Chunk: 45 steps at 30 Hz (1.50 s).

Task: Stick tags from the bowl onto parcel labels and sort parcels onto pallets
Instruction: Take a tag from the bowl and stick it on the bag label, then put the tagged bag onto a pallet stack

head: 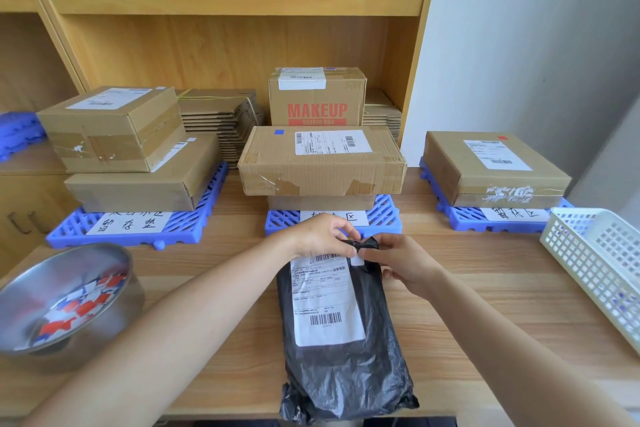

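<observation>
Black parcel: one plastic mailing bag, flat on the wooden table straight in front of me, pointing away.
Shipping label: one white sheet on the bag, with barcodes at its near and far ends. The print is too small for me to read.
Left hand: at the bag's far end, fingers curled, thumb and fingertips pinching a small white tag at the label's far right corner.
Right hand: facing the left hand, fingers curled around the bag's bunched far edge.
Bowl: one, steel, at my near left. It holds loose red, blue and white tags, too many to count.
Basket: one, white plastic lattice, on my right.
Pallets: three, blue, in a row beyond the hands: left pallet, middle pallet, right pallet. Each has a handwritten paper sign I cannot read reliably.
Left boxes: two labelled boxes, stacked.
Middle boxes: a wide box with a blue tag rests on a smaller box. Behind them is a box printed "MAKEUP".
Right box: one, flat, with a red tag.
Flattened cardboard: I count three tied bundles, two behind the boxes and one on the upper shelf.
</observation>
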{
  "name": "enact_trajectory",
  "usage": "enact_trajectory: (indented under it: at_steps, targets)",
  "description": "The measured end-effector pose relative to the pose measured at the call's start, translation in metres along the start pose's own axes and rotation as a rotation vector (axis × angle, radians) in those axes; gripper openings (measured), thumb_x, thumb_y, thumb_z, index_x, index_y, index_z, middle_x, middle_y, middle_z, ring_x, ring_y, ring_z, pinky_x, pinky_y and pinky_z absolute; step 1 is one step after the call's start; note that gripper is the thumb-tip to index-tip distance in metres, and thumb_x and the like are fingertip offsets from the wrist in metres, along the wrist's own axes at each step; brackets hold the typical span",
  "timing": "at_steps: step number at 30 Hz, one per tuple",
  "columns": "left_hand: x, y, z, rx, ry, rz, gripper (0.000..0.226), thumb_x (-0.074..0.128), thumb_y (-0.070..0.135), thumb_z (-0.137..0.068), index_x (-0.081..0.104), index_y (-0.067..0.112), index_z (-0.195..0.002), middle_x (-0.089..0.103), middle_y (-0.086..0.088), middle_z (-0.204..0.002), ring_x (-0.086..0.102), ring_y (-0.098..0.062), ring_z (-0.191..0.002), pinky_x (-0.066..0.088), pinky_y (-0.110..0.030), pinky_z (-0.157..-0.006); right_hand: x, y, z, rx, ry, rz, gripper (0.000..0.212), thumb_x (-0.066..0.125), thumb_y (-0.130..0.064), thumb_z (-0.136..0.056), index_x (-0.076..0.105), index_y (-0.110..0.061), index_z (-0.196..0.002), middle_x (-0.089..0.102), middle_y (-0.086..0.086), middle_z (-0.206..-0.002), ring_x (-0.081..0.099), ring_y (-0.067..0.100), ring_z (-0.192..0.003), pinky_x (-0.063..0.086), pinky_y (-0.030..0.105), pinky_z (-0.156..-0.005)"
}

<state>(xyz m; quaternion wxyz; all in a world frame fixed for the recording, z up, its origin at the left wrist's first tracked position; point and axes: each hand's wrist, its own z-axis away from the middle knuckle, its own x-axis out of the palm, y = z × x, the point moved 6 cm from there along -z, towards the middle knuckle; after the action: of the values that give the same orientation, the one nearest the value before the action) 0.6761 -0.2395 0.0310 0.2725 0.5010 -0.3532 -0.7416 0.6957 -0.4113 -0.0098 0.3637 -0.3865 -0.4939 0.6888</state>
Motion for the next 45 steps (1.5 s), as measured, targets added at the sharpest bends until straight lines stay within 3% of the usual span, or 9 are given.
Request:
enact_trajectory:
  at_steps: [7, 12, 18, 21, 27, 30, 33, 40, 45]
  targets:
    - [0.0, -0.002, 0.001, 0.009, 0.021, -0.061, 0.036, 0.084, 0.028, -0.079, 0.07, 0.029, -0.112, 0.071, -0.001, -0.113, 0.066, -0.004, -0.097, 0.048, -0.023, -0.093, 0.005, -0.002, -0.001, -0.06, 0.058, 0.02, 0.016, 0.081, -0.022, -0.08, 0.076, -0.019, -0.095, 0.07, 0.009, -0.084, 0.059, 0.019, -0.077, 0.04, 0.028, -0.064]
    - [0.002, -0.003, 0.002, 0.04, 0.041, -0.002, 0.035, 0.081, 0.028, -0.084, 0.068, 0.032, -0.116, 0.071, 0.003, -0.108, 0.064, -0.001, -0.094, 0.044, -0.021, -0.087, 0.014, 0.008, 0.0, 0.022, -0.014, -0.006, 0.05, 0.089, -0.044, -0.065, 0.071, -0.025, -0.108, 0.075, 0.011, -0.106, 0.071, 0.025, -0.096, 0.042, 0.037, -0.073]
    - [-0.003, -0.007, 0.013, 0.028, 0.142, -0.035, 0.025, 0.062, 0.024, -0.099, 0.065, 0.025, -0.124, 0.071, 0.004, -0.107, 0.064, -0.005, -0.098, 0.047, -0.023, -0.088, 0.016, 0.009, -0.003, 0.016, 0.053, -0.025, 0.028, 0.085, -0.019, -0.077, 0.073, -0.02, -0.103, 0.076, 0.009, -0.101, 0.072, 0.02, -0.089, 0.055, 0.033, -0.07]
    - [-0.009, -0.019, 0.024, 0.006, 0.243, -0.149, 0.027, 0.06, 0.023, -0.099, 0.063, 0.022, -0.127, 0.066, 0.004, -0.118, 0.061, -0.011, -0.111, 0.047, -0.024, -0.095, 0.012, 0.014, -0.004, 0.028, 0.113, -0.015, 0.026, 0.084, -0.015, -0.079, 0.073, -0.018, -0.102, 0.077, 0.008, -0.1, 0.074, 0.022, -0.093, 0.06, 0.039, -0.086]
    - [-0.01, -0.026, 0.063, 0.0, 0.323, -0.334, 0.035, 0.057, 0.024, -0.101, 0.058, 0.016, -0.136, 0.055, 0.003, -0.136, 0.05, -0.011, -0.129, 0.033, -0.018, -0.098, 0.014, -0.001, 0.021, -0.006, 0.126, 0.079, 0.048, 0.08, -0.027, -0.085, 0.058, -0.023, -0.127, 0.074, 0.006, -0.105, 0.07, 0.012, -0.08, 0.049, 0.018, -0.057]
    - [-0.005, -0.027, 0.086, -0.017, 0.355, -0.392, 0.038, 0.053, 0.034, -0.102, 0.055, 0.023, -0.138, 0.05, 0.005, -0.142, 0.044, -0.014, -0.135, 0.035, -0.026, -0.107, 0.009, -0.006, 0.041, -0.018, 0.142, 0.217, 0.076, 0.076, -0.045, -0.085, 0.04, -0.027, -0.149, 0.068, 0.002, -0.12, 0.065, 0.009, -0.09, 0.05, 0.023, -0.067]
    - [0.009, -0.024, 0.113, -0.038, 0.367, -0.428, 0.05, 0.051, 0.046, -0.101, 0.045, 0.026, -0.147, 0.04, 0.003, -0.151, 0.035, -0.019, -0.142, 0.03, -0.032, -0.113, 0.008, -0.004, 0.065, -0.056, 0.1, 0.277, 0.093, 0.076, -0.062, -0.074, 0.032, -0.038, -0.152, 0.054, -0.005, -0.136, 0.06, 0.017, -0.118, 0.05, 0.037, -0.099]
    - [0.063, -0.028, 0.174, -0.223, 0.276, -0.408, 0.106, 0.046, 0.093, -0.069, 0.009, 0.047, -0.156, -0.005, 0.005, -0.167, 0.015, -0.029, -0.153, 0.024, -0.046, -0.121, 0.028, 0.008, 0.134, -0.12, -0.227, 0.604, 0.108, 0.077, -0.068, -0.07, 0.011, -0.053, -0.154, 0.035, -0.016, -0.153, 0.037, 0.014, -0.143, 0.035, 0.033, -0.112]
    - [0.099, -0.027, 0.193, -0.262, 0.177, -0.428, 0.114, 0.057, 0.091, -0.059, 0.01, 0.05, -0.154, 0.025, -0.007, -0.162, 0.019, -0.03, -0.15, 0.03, -0.046, -0.117, 0.046, 0.022, 0.159, -0.173, -0.277, 0.854, 0.103, 0.08, -0.049, -0.073, 0.019, -0.047, -0.155, 0.044, -0.013, -0.148, 0.045, 0.009, -0.132, 0.038, 0.026, -0.106]
